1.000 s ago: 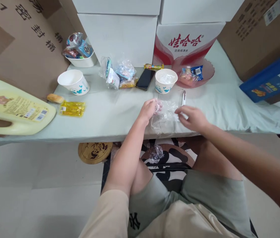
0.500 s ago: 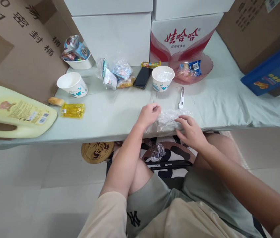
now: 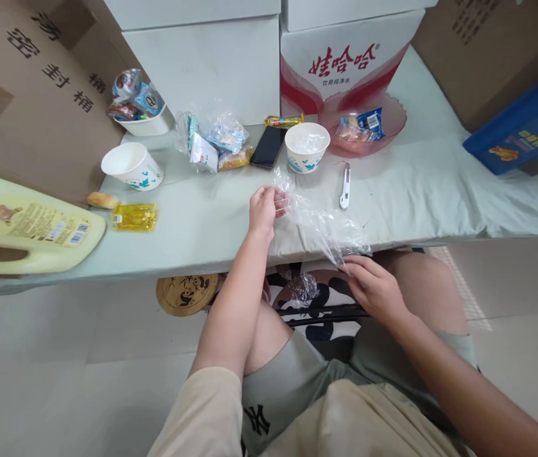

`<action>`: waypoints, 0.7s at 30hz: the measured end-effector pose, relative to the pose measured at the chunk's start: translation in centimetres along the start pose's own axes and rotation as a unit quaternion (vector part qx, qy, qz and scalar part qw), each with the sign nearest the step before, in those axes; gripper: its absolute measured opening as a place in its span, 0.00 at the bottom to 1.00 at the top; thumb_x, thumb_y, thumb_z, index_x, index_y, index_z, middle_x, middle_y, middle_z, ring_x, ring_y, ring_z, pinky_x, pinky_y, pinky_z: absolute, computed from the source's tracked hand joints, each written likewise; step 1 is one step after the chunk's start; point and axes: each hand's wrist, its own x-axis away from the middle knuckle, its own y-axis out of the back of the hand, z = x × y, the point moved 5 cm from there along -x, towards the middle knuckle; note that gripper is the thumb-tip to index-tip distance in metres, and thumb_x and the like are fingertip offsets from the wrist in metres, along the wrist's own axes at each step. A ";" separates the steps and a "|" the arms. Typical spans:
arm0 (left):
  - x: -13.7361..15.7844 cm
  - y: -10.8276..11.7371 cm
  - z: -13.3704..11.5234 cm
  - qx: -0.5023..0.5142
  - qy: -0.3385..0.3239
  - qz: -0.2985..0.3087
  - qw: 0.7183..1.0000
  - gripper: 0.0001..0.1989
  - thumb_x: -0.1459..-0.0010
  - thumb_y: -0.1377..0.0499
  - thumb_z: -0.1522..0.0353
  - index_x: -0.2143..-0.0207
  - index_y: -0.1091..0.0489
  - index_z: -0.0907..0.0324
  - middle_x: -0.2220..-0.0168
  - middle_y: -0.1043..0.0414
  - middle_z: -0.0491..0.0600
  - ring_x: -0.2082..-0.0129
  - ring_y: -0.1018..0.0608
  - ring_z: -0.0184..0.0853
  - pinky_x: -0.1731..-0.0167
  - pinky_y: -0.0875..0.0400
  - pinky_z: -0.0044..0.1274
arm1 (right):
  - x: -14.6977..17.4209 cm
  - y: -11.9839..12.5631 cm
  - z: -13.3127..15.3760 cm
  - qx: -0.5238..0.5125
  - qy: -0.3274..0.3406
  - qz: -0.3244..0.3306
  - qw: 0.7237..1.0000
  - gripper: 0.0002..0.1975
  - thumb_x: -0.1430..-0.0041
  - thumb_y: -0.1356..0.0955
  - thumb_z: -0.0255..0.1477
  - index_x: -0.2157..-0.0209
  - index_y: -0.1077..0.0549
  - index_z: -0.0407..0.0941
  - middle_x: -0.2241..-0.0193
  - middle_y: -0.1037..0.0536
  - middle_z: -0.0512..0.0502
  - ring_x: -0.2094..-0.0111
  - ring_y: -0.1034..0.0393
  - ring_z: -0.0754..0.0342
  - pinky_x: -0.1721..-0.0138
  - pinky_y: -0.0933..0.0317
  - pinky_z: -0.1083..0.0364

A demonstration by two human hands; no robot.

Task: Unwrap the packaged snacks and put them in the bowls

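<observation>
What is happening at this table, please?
A seated person holds thin clear plastic at the near edge of the table. The left hand grips its upper part, and the right hand pinches its lower end. A white cutter lies beyond it, untouched. Farther back, a paper cup with something clear inside stands beside a phone.

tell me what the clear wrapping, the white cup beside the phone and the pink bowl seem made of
The clear wrapping looks like thin, glossy plastic film: see-through and creased. The white cup is probably smooth paper, with a printed blue-green pattern. The pink bowl is glass or hard plastic: translucent, with a wavy rim; can't tell which.
</observation>
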 end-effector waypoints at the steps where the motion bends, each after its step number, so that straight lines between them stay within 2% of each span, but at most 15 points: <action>1: -0.2 -0.1 0.2 -0.019 0.004 0.006 1.000 0.07 0.36 0.47 0.66 0.67 0.36 0.57 0.71 0.25 0.45 0.76 0.22 0.26 0.78 0.36 0.15 | 0.4 0.0 0.2 0.001 0.002 0.011 1.000 0.13 0.37 0.37 0.23 0.57 0.24 0.48 0.49 0.21 0.41 0.52 0.23 0.48 0.53 0.28 0.51; 2: -0.4 -0.1 0.4 -0.038 0.007 0.011 0.999 0.06 0.36 0.47 0.67 0.67 0.35 0.57 0.70 0.25 0.45 0.75 0.23 0.26 0.78 0.36 0.16 | 0.7 0.0 0.2 0.007 -0.003 0.027 1.000 0.12 0.37 0.37 0.23 0.57 0.24 0.47 0.45 0.23 0.39 0.53 0.22 0.48 0.56 0.27 0.52; 4: -0.5 0.2 0.1 -0.075 -0.023 -0.001 0.997 0.02 0.37 0.45 0.68 0.65 0.34 0.56 0.67 0.25 0.46 0.73 0.23 0.27 0.77 0.35 0.17 | 1.1 0.0 0.1 0.022 -0.032 0.059 0.997 0.11 0.39 0.36 0.22 0.60 0.23 0.46 0.37 0.30 0.35 0.62 0.21 0.50 0.64 0.28 0.52; 6: 0.2 0.9 -1.2 -0.113 -0.115 -0.026 0.987 0.01 0.39 0.43 0.69 0.65 0.34 0.56 0.68 0.28 0.45 0.70 0.25 0.28 0.73 0.33 0.19 | 1.3 0.3 -0.2 0.026 -0.072 0.067 0.995 0.10 0.41 0.36 0.22 0.63 0.23 0.45 0.32 0.38 0.32 0.75 0.26 0.57 0.70 0.31 0.52; 8: 1.8 1.2 -2.8 -0.164 -0.234 -0.006 0.958 0.05 0.38 0.44 0.67 0.69 0.35 0.56 0.70 0.30 0.45 0.68 0.26 0.29 0.67 0.31 0.21 | 1.1 0.8 -0.4 0.013 -0.104 0.048 0.993 0.10 0.41 0.35 0.22 0.63 0.23 0.45 0.30 0.43 0.30 0.82 0.35 0.63 0.70 0.31 0.52; 10: 4.0 0.5 -3.6 -0.244 -0.325 0.088 0.909 0.08 0.38 0.44 0.64 0.69 0.33 0.56 0.68 0.27 0.47 0.63 0.25 0.32 0.58 0.28 0.25 | 0.8 1.3 -0.4 -0.007 -0.115 0.028 0.993 0.10 0.41 0.35 0.22 0.63 0.23 0.44 0.30 0.44 0.29 0.83 0.39 0.64 0.70 0.31 0.52; 11: 5.1 -0.1 -3.5 -0.298 -0.352 0.151 0.874 0.06 0.41 0.41 0.63 0.67 0.31 0.56 0.63 0.25 0.49 0.58 0.24 0.35 0.52 0.28 0.29 | 0.6 1.4 -0.4 -0.018 -0.114 0.025 0.993 0.10 0.41 0.35 0.22 0.63 0.22 0.44 0.30 0.44 0.29 0.83 0.39 0.64 0.70 0.31 0.52; 13: 6.6 -1.1 -2.5 -0.403 -0.367 0.247 0.801 0.11 0.47 0.35 0.64 0.62 0.28 0.56 0.52 0.24 0.52 0.47 0.25 0.41 0.42 0.32 0.36 | 0.1 1.4 -0.2 -0.041 -0.109 0.033 0.993 0.10 0.41 0.36 0.23 0.63 0.22 0.44 0.31 0.43 0.30 0.82 0.38 0.64 0.69 0.31 0.52; 14: 6.9 -1.3 -1.9 -0.443 -0.357 0.275 0.775 0.10 0.48 0.35 0.67 0.62 0.27 0.56 0.49 0.24 0.53 0.45 0.26 0.42 0.40 0.33 0.37 | -0.1 1.3 -0.3 -0.055 -0.111 0.036 0.992 0.11 0.41 0.35 0.23 0.62 0.22 0.45 0.31 0.42 0.31 0.82 0.37 0.64 0.68 0.30 0.52; 15: 6.9 -1.3 -1.5 -0.468 -0.340 0.288 0.764 0.08 0.47 0.36 0.69 0.63 0.27 0.57 0.50 0.24 0.53 0.45 0.25 0.42 0.41 0.33 0.38 | -0.3 1.3 -0.4 -0.071 -0.119 0.036 0.990 0.11 0.41 0.35 0.25 0.60 0.22 0.45 0.31 0.42 0.32 0.80 0.34 0.63 0.68 0.30 0.52; 16: 6.8 -1.1 -1.3 -0.475 -0.320 0.289 0.767 0.04 0.46 0.39 0.70 0.65 0.27 0.57 0.52 0.23 0.53 0.48 0.23 0.41 0.43 0.31 0.38 | -0.4 1.3 -0.6 -0.087 -0.132 0.036 0.987 0.13 0.40 0.34 0.26 0.56 0.22 0.45 0.31 0.41 0.32 0.78 0.31 0.61 0.67 0.29 0.52; 18: 6.4 -0.3 -1.6 -0.449 -0.281 0.280 0.801 0.04 0.43 0.43 0.72 0.69 0.28 0.58 0.57 0.21 0.51 0.54 0.20 0.37 0.48 0.28 0.35 | -0.7 1.4 -1.3 -0.127 -0.168 0.046 0.977 0.19 0.39 0.33 0.32 0.47 0.25 0.45 0.35 0.35 0.32 0.72 0.26 0.55 0.65 0.28 0.51; 20: 6.3 0.7 -2.4 -0.408 -0.241 0.283 0.834 0.04 0.44 0.43 0.70 0.70 0.29 0.58 0.58 0.20 0.50 0.56 0.20 0.36 0.50 0.27 0.33 | -1.0 1.5 -2.2 -0.187 -0.206 0.082 0.957 0.25 0.38 0.33 0.37 0.41 0.28 0.44 0.42 0.26 0.33 0.67 0.23 0.51 0.62 0.28 0.49; 21: 6.4 1.1 -2.6 -0.397 -0.218 0.295 0.842 0.03 0.46 0.42 0.70 0.71 0.29 0.57 0.57 0.20 0.50 0.55 0.20 0.36 0.50 0.27 0.32 | -1.2 1.6 -2.6 -0.221 -0.220 0.107 0.944 0.26 0.37 0.34 0.40 0.41 0.29 0.44 0.48 0.22 0.35 0.67 0.23 0.50 0.62 0.28 0.49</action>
